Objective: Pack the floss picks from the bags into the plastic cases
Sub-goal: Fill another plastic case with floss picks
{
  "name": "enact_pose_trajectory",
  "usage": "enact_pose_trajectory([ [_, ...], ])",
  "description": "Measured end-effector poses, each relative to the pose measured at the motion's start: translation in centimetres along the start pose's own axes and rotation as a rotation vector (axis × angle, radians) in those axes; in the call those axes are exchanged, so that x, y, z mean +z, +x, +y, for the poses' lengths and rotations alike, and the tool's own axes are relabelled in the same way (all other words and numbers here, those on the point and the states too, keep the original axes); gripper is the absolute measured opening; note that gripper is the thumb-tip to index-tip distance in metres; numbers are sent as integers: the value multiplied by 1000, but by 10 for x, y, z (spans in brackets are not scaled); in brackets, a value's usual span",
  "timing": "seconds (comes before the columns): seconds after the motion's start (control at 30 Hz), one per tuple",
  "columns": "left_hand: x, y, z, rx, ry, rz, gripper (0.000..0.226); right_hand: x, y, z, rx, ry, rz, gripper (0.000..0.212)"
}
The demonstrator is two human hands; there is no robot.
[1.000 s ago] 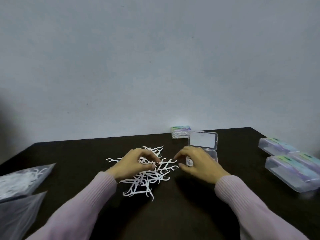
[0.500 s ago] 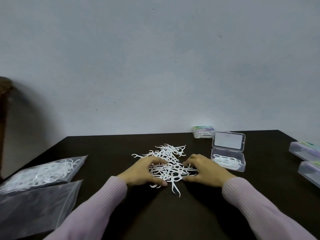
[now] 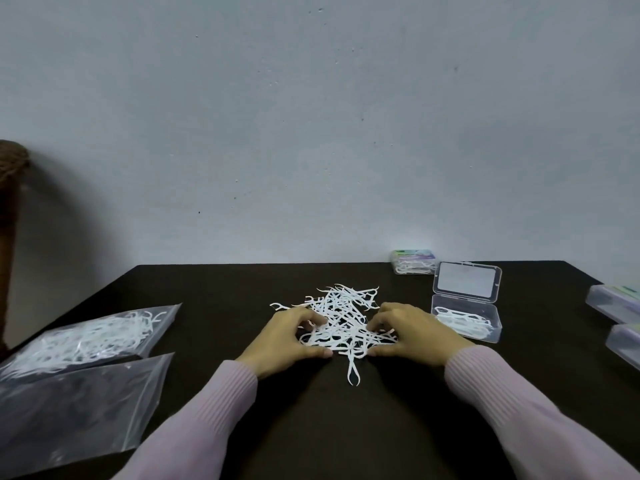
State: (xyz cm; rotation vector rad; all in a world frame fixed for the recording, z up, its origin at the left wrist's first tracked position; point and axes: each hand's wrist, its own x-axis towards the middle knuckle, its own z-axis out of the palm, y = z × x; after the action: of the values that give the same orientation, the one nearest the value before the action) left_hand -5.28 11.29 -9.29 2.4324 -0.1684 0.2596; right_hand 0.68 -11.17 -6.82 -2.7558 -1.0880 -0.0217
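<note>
Matt dark table [image 3: 346, 427]; glossy clear plastic case [image 3: 465, 308] (lid open).

The coloured label on the closed case [image 3: 414, 260] is too blurred to read.

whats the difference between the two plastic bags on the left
The far bag is stuffed with white floss picks, while the near bag looks empty, showing only the dark table through it. The far bag bulges over its contents; the near bag lies flat. The far bag sits closer to the wall, the near bag closer to the person, its far edge meeting the other. Both are clear plastic and lie untouched by either hand.
</note>
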Motion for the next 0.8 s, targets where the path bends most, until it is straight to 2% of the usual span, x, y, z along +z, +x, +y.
enact_pose_trajectory([
  [0.1,2,1,2,29,-57,21,41,2,-1,-2,-34,-81,60,44],
  [0.17,2,0,2,29,-87,27,46,3,-1,-2,-15,-70,72,50],
  [0.27,1,-1,-1,-18,38,56,59,4,-2,3,39,-20,1,61],
  [0.33,-1,-2,1,-64,132,42,62,4,-2,5,37,12,-21,57],
  [0.53,2,0,2,24,147,57,31,3,1,1,-57,-4,58,30],
  [0.8,2,0,4,115,217,85,19,9,3,-2,-165,-309,185,20],
])
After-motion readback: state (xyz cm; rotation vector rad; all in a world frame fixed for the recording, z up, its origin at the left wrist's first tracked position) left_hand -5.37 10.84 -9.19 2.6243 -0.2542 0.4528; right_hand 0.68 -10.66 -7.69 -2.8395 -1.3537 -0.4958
